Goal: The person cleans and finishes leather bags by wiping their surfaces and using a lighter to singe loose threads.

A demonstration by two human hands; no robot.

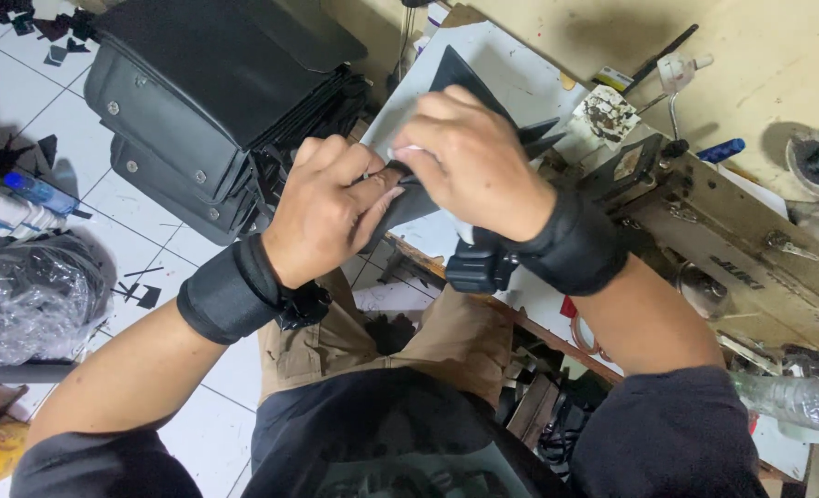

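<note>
Your left hand (322, 207) and right hand (469, 157) are both gripping a black fabric piece (465, 78) at frame centre, over the counter (520, 83). Bags (207, 101) are sitting stacked at 10 o'clock, and a sewing machine (741, 249) is lying at 3 o'clock.

Workshop clutter around a sewing bench

A stack of black bags (202, 101) sits at eleven o'clock on the white tiled floor (50, 111), with a crumpled clear plastic bag (31, 300) at nine o'clock. The sewing machine (751, 249) fills three o'clock, a blue-handled tool (721, 150) at two o'clock beside it, and a clear plastic bottle (797, 401) lies at four o'clock.
</note>
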